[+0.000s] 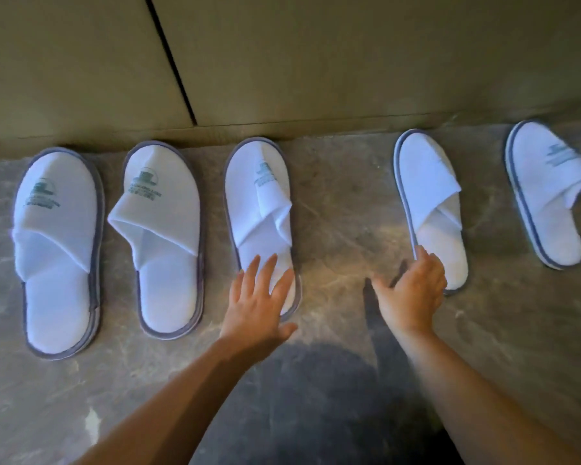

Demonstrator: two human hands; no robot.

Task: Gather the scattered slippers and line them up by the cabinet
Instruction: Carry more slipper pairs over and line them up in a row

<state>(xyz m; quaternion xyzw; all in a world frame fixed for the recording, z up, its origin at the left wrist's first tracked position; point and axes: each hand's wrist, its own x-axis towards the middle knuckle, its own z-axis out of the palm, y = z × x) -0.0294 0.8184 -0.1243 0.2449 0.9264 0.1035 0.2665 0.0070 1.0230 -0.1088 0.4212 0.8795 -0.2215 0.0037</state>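
Several white slippers with grey edging lie in a row on the floor, toes toward the cabinet (pixel 282 62). The two on the left (pixel 59 250) (pixel 163 236) sit side by side. My left hand (pixel 259 297) lies flat with straight fingers on the heel of the third slipper (pixel 260 209). A gap separates it from the fourth slipper (pixel 431 203). My right hand (pixel 413 293) holds that slipper at the left edge of its heel, fingers curled over the rim. A fifth slipper (pixel 547 193) lies at the far right, angled slightly.
The floor (pixel 342 203) is grey-brown marbled stone. The cabinet front is a beige panel with a dark vertical seam (pixel 171 62) between its doors. My shadow falls on the floor between my forearms.
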